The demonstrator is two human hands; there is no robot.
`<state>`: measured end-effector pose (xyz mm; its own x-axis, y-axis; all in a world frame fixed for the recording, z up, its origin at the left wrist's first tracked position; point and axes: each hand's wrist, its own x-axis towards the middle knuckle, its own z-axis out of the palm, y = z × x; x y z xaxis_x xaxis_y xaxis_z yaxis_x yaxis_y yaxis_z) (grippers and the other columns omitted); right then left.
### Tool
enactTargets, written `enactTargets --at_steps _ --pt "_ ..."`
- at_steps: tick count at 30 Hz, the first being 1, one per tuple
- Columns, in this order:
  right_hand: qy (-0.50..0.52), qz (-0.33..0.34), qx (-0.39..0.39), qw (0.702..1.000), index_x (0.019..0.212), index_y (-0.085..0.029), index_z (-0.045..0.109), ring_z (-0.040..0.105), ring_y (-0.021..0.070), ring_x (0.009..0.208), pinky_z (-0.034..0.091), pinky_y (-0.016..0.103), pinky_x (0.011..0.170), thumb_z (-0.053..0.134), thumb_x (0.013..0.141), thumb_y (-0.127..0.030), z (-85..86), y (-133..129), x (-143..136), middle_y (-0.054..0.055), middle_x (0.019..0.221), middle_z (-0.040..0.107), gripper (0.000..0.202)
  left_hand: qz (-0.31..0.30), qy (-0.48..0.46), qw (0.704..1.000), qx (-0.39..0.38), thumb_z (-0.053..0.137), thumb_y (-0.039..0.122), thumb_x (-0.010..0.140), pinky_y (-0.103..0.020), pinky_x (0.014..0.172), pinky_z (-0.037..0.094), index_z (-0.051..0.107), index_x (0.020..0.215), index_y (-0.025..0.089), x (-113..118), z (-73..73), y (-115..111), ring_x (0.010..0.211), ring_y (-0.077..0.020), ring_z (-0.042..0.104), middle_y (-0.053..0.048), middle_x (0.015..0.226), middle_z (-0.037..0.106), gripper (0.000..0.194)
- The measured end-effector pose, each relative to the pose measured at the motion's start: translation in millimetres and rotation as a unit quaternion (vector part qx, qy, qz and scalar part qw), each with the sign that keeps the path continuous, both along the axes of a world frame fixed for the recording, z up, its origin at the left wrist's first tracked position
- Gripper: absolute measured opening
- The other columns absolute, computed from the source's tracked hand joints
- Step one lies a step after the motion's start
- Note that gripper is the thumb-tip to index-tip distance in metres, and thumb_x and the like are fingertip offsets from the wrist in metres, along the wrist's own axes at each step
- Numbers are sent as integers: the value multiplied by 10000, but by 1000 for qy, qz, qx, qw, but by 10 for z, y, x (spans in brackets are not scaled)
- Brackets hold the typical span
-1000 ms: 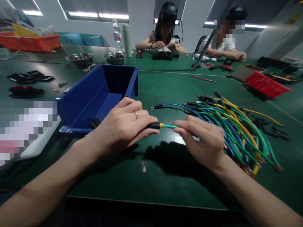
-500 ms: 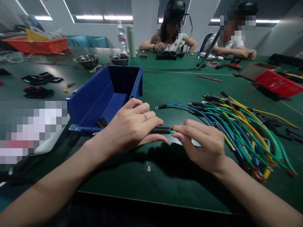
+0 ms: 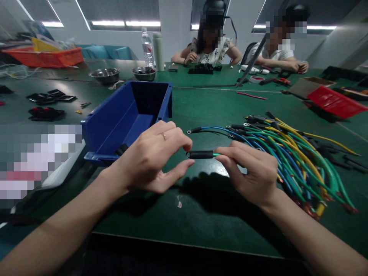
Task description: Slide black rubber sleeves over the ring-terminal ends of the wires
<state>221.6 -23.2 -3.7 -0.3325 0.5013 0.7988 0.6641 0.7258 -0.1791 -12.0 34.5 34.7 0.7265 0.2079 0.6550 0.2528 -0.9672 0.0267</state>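
The black sleeve hung above the worktop, long axis crosswise between the hands. The right hand pinched the green wire at one end; the left hand — nearer the ring terminal — arched inward, thumb and fingers parted around it.

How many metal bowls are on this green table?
2: the first metal bowl stands beyond the blue bin; the second bowl is right of it, near the clear bottle.
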Motion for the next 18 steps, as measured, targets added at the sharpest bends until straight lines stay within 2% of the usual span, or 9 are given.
enactTargets --at_steps 7,10,13,15,16,17,18 --pt "-11 -11 11 1000 968 -118 611 459 50 650 368 188 584 589 921 -109 -10 9 11 1 729 525 52 5 14 999 29 627 243 890 -313 648 423 575 936 151 36 -15 13 697 -174 546 -29 749 621 115" --pt "0 -18 13 1000 963 -128 603 453 48 641 370 186 587 579 924 -100 -12 16 31 -5 723 518 54 22 -24 998 62 598 305 915 -339 696 428 581 963 177 17 -17 20 729 -185 549 -29 781 640 138" --pt "16 -30 12 999 929 -130 592 432 44 607 358 186 573 557 930 -91 5 19 51 -16 695 496 53 90 -71 989 94 537 285 945 -363 736 414 579 936 207 -70 24 99 750 -188 544 -16 779 632 89" --pt "23 -37 6 999 902 -130 589 417 43 581 345 189 555 546 933 -94 20 19 58 -21 673 481 64 156 -87 979 97 506 286 957 -361 729 415 564 839 214 -172 76 201 733 -184 539 -14 740 618 149" --pt "25 -41 1 999 890 -130 589 414 43 572 342 190 550 542 934 -98 26 19 61 -21 667 482 72 220 -49 973 59 467 303 979 -360 752 423 561 840 211 -232 102 261 777 -189 550 -27 795 632 192" --pt "27 -45 -3 999 880 -129 590 418 43 568 345 191 551 537 936 -104 29 20 65 -19 669 495 81 257 -35 965 45 445 338 983 -346 721 426 565 842 208 -294 123 320 767 -190 564 -30 789 631 227" --pt "30 -51 -8 998 872 -129 592 426 43 568 350 192 555 532 938 -111 29 22 69 -15 679 515 92 311 12 950 5 417 361 992 -333 700 428 581 905 205 -356 135 375 781 -194 589 -40 831 651 242"
